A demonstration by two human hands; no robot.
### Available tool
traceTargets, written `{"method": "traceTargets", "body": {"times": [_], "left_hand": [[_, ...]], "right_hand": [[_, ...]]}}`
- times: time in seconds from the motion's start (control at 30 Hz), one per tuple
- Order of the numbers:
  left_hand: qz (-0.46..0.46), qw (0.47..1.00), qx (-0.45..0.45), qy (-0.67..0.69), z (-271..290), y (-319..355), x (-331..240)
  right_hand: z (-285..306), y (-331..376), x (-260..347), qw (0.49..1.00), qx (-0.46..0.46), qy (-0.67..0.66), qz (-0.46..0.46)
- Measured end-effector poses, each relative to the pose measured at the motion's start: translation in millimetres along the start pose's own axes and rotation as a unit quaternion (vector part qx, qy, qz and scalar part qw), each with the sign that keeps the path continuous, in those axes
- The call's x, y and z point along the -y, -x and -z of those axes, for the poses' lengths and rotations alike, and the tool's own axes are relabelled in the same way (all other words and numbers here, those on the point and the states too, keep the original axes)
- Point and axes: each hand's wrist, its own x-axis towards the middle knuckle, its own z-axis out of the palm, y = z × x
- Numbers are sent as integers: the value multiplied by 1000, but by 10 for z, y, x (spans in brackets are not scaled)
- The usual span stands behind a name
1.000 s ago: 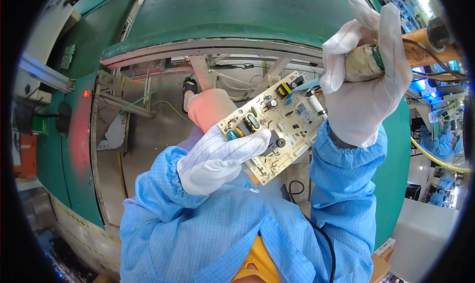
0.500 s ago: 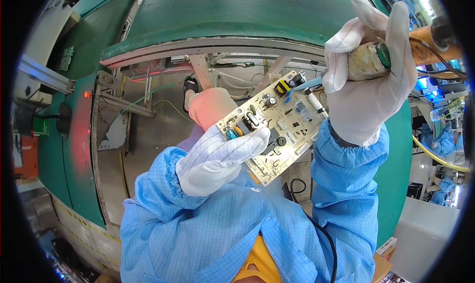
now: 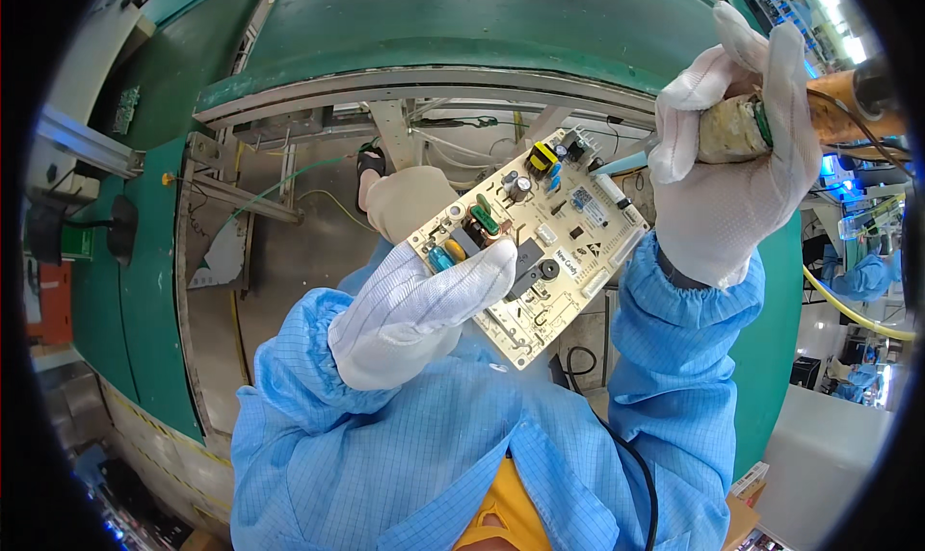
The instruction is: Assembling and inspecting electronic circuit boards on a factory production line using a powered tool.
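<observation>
Fingers [image 3: 482, 267] of left hand [image 3: 409, 310] pinch circuit board [image 3: 540, 243] edge.

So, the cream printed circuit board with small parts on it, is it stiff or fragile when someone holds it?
The cream printed circuit board probably stays stiff: it juts flat and unsupported beyond the left hand in its white glove. It seems light, since one hand carries it. The upright parts, such as the yellow component, look fragile and may bend if pressed.

White knit gloves, blue gridded sleeves (elastic cuffs).
</observation>
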Motion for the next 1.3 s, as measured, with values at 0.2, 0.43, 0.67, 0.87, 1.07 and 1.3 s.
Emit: {"method": "traceTargets", "body": {"times": [0.2,0.43,0.67,0.87,1.07,1.3], "left_hand": [[-56,987,63,138,417,-56,282],[-26,992,-7,124,206,7,150],[-22,996,25,88,329,-49,126],[-57,993,43,91,337,-54,126],[-132,990,41,-41,356,-1,152],[-427,663,30,-614,417,-35,135]], "right_hand": [[264,-50,-11,988,156,19,11],[280,-80,-13,904,216,307,204],[-87,89,136,888,52,436,135],[281,-86,96,936,259,212,113],[421,-90,81,950,246,179,67],[486,-52,74,964,226,141,13]]}}
